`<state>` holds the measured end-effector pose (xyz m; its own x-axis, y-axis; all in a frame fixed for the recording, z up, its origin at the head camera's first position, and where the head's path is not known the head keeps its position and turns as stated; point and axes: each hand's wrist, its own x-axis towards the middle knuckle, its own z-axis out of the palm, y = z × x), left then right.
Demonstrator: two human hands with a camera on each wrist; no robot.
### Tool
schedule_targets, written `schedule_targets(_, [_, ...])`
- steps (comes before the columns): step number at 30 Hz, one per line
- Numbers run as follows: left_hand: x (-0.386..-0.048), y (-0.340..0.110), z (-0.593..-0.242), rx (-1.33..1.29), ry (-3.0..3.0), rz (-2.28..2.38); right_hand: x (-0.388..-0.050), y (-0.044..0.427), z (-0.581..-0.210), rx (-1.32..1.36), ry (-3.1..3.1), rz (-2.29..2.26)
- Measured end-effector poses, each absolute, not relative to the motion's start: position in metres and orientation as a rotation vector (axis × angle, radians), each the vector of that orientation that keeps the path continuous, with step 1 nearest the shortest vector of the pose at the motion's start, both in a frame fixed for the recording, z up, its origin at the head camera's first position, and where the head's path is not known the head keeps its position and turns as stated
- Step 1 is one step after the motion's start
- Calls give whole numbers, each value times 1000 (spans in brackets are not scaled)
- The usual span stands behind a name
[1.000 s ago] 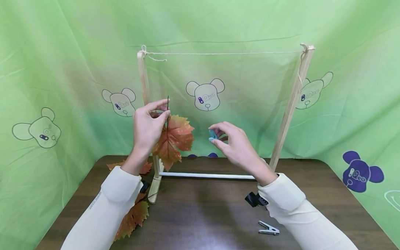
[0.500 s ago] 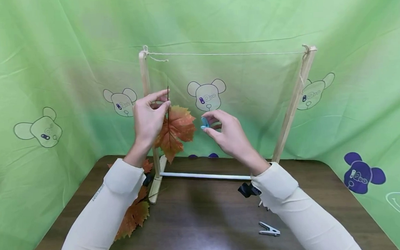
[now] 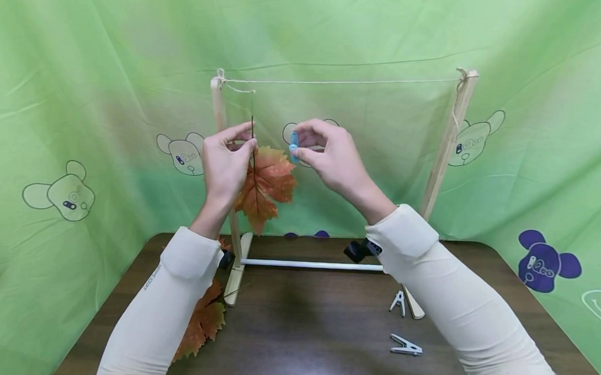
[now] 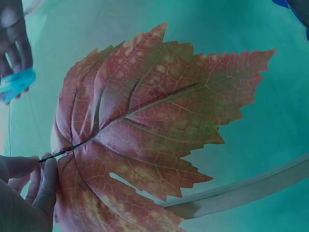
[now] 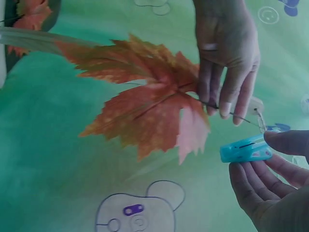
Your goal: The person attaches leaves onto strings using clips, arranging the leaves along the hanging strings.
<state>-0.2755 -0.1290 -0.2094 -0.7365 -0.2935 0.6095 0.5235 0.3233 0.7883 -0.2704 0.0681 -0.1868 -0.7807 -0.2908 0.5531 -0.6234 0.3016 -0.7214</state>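
Observation:
My left hand (image 3: 225,167) pinches the thin dark stem of an orange maple leaf (image 3: 269,183), stem upward and blade hanging below. In the left wrist view the leaf (image 4: 145,106) spreads broad, with green-tinged edges and dark veins. To its right, my right hand (image 3: 335,157) holds a small light-blue clothespin (image 3: 294,146) between thumb and fingers. Seen from the right wrist, the clothespin (image 5: 247,148) lies just apart from the stem's end. Above both hands a thin white string (image 3: 336,82) runs between two wooden posts.
The left post (image 3: 218,105) and right post (image 3: 450,141) stand on the brown table (image 3: 305,331), joined low down by a white bar (image 3: 308,263). More maple leaves (image 3: 202,323) lie under my left forearm. Two grey clothespins, one upright (image 3: 398,304) and one flat (image 3: 405,345), are at front right.
Both hands have risen toward the string, the left with the leaf. The right hand has also moved left with the blue clothespin, closer to the stem, uncovering the second grey clothespin.

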Motion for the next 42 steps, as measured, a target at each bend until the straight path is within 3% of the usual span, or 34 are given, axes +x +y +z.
schedule_targets(23, [-280,-126,-199,-193,-1896,-1531,-285,34,-133,902,-1971,1752])
schedule_targets(42, [-284,-120,-199,-205,-1878,-1572,-289,23,-100,810,-1837,2049])
